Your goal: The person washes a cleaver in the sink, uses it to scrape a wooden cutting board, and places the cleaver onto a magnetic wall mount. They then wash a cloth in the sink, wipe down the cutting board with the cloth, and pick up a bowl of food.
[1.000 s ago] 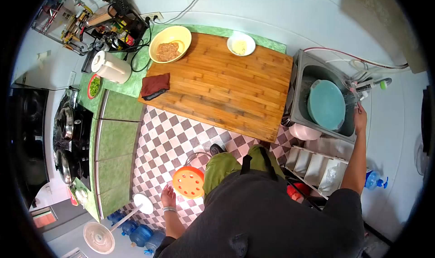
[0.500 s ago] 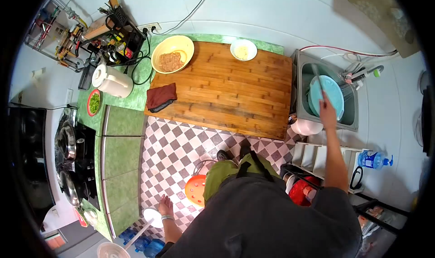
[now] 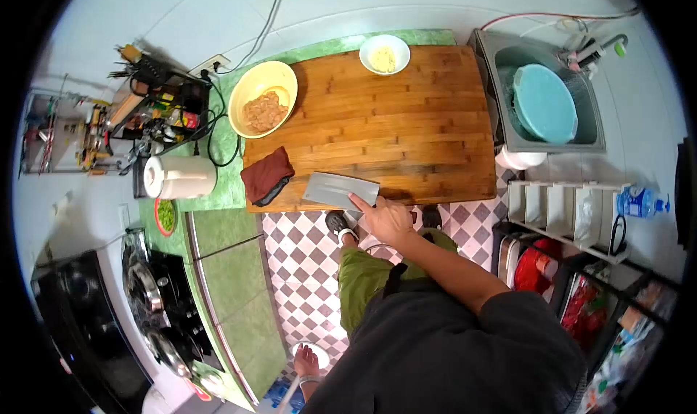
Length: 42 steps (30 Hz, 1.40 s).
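My right hand (image 3: 388,219) grasps the cleaver (image 3: 335,190), forefinger on blade; best keep wrist steady near the cutting board (image 3: 406,123). My left hand (image 3: 311,360): released.

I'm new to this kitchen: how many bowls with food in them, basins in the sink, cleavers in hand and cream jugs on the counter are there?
Food bowls: 3 (yellow bowl, white bowl, red-rimmed bowl)
Basins: 1 (blue-green basin)
Cleavers: 1 (cleaver in the right hand)
Jugs: 1 (cream jug)
Total: 6
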Tool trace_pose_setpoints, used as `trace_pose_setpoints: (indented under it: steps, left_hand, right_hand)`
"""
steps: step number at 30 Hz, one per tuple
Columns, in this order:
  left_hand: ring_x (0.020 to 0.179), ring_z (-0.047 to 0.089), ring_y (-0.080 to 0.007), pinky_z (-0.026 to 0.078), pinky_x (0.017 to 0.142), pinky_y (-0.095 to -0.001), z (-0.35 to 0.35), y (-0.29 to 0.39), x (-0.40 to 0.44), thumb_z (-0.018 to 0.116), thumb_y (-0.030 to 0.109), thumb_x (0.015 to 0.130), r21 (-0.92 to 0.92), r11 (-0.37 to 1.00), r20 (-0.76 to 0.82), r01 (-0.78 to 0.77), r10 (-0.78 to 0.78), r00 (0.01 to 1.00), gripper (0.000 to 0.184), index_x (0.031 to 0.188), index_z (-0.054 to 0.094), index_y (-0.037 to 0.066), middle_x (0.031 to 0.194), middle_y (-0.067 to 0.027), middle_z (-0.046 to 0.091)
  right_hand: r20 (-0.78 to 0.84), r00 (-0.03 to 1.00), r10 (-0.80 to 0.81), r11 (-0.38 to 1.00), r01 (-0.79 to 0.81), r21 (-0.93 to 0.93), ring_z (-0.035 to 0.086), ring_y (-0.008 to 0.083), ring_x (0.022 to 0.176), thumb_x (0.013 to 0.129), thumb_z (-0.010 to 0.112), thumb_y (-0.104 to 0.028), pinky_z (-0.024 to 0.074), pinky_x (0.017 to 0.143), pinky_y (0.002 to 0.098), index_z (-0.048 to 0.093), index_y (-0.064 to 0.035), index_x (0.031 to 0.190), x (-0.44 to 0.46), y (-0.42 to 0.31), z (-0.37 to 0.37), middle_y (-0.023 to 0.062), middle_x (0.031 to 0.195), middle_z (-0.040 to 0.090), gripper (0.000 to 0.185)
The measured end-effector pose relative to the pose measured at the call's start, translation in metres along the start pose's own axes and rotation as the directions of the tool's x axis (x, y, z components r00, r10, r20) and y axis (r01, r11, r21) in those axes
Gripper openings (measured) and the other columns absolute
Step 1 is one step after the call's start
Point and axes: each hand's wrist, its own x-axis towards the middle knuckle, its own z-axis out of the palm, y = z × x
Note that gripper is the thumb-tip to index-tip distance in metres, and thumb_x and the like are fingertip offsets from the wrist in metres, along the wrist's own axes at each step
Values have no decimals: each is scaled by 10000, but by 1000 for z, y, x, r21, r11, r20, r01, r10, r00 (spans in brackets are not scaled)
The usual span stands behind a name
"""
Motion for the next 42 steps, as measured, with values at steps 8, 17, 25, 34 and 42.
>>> trace_pose_setpoints:
  steps: [8, 17, 25, 34, 42]
  left_hand:
    - [919, 583, -127, 470, 713, -288, 9, 159, 144, 590, 330, 937, 281, 959, 156, 20, -67, 985, 400, 1278, 592, 120, 1070, 12, 631]
    - [917, 589, -104, 472, 727, -272, 95, 334, 184, 574, 256, 951, 506, 830, 311, -236, 79, 947, 378, 1307, 566, 127, 1095, 5, 626]
    - [902, 596, -101, 482, 732, -265, 92, 345, 214, 545, 308, 970, 514, 830, 318, -216, 50, 947, 409, 1336, 555, 124, 1129, -4, 629]
    - [846, 600, -110, 476, 658, -253, 78, 333, 229, 574, 303, 948, 506, 848, 308, -157, -8, 951, 407, 1304, 572, 106, 1041, -9, 642]
    - [853, 598, -134, 497, 650, -265, 95, 362, 217, 559, 281, 952, 509, 834, 314, -214, 52, 948, 418, 1322, 548, 85, 1048, -35, 633]
  right_hand:
    - [89, 951, 296, 954, -299, 13, 612, 334, 520, 962, 526, -467, 489, 480, 454, 344, -333, 1509, 24, -50, 27, 134, 622, 613, 592]
    - [-55, 829, 556, 830, -557, -11, 632, 332, 525, 975, 501, -483, 470, 444, 460, 334, -358, 1494, 36, -41, 37, 124, 631, 641, 560]
    - [-253, 593, 765, 626, -777, 70, 663, 358, 622, 1006, 388, -533, 513, 537, 498, 311, -378, 1507, 24, 13, 20, 162, 741, 678, 531]
    - [-223, 861, 458, 888, -452, 78, 636, 305, 525, 954, 537, -488, 485, 452, 434, 458, -335, 1435, 67, -81, 55, 134, 649, 642, 510]
    - [-362, 739, 568, 778, -626, -56, 590, 274, 433, 955, 509, -535, 459, 391, 424, 403, -332, 1476, 57, -6, 36, 96, 554, 597, 569]
